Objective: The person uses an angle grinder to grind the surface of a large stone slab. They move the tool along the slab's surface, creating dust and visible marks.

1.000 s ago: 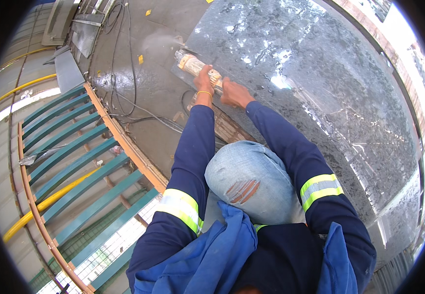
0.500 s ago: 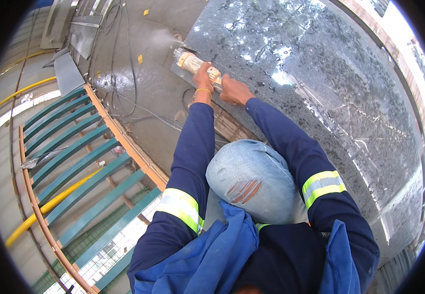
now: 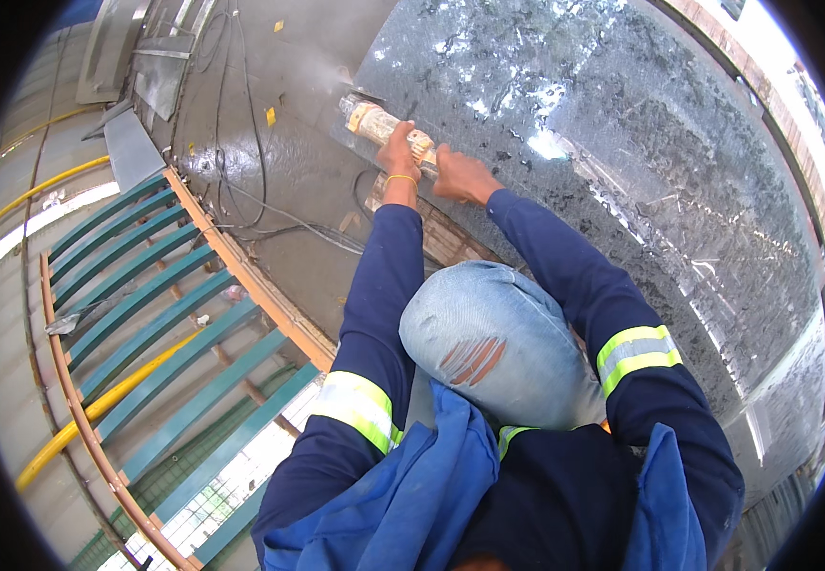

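Both my hands are closed round a dusty, cream-coloured angle grinder [image 3: 373, 122]. My left hand [image 3: 400, 152], with a yellow band at the wrist, wraps the middle of its body. At the rear end my right hand [image 3: 462, 175] grips the handle. The grinder's head and dark guard lie at the left edge of a large, wet, grey stone slab [image 3: 603, 247]. Pale spray or dust rises beside the head. The disc's contact with the slab is hard to make out.
Under the slab's near-left edge shows a wooden support [image 3: 441, 233]. Grey cables [image 3: 262, 162] trail over the wet floor [image 3: 294, 181]. A rack with teal slats and an orange frame [image 3: 160, 276] stands left. A yellow pipe [image 3: 98, 404] passes beneath it. My jeans-covered knee [image 3: 489, 343] is near the slab.
The view has shifted slightly. Both hands keep their grip on the angle grinder, whose head stays near the slab's left edge. Spray still rises there.
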Tool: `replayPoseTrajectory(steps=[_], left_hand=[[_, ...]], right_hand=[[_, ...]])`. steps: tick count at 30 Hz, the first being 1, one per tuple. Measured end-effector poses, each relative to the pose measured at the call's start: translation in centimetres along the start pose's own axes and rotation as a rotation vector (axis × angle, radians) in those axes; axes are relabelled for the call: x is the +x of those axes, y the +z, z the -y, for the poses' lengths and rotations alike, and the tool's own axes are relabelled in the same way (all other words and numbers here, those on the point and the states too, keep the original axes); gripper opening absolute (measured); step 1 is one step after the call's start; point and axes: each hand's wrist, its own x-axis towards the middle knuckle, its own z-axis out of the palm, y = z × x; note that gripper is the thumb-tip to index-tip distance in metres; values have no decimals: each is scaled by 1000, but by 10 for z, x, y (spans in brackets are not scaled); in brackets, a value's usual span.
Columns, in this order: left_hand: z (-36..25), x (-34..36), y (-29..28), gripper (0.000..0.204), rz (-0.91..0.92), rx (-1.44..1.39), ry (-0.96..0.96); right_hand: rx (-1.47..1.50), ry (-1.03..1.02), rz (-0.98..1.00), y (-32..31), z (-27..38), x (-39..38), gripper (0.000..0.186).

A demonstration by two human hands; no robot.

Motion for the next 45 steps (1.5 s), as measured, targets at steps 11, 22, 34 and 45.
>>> replayPoseTrajectory(steps=[11,22,34,45], left_hand=[[-4,-2,3,48,66,35,-44],[-6,-1,0,45,87,31,-58],[-9,-12,2,39,86,52,-97],[-14,33,-7,52,86,62,-146]], right_hand=[[15,9,7,-4,0,-4,43],[0,2,11,-9,8,-7,47],[-3,11,20,-11,5,-12,44],[119,66,94,-24,27,-1,47]])
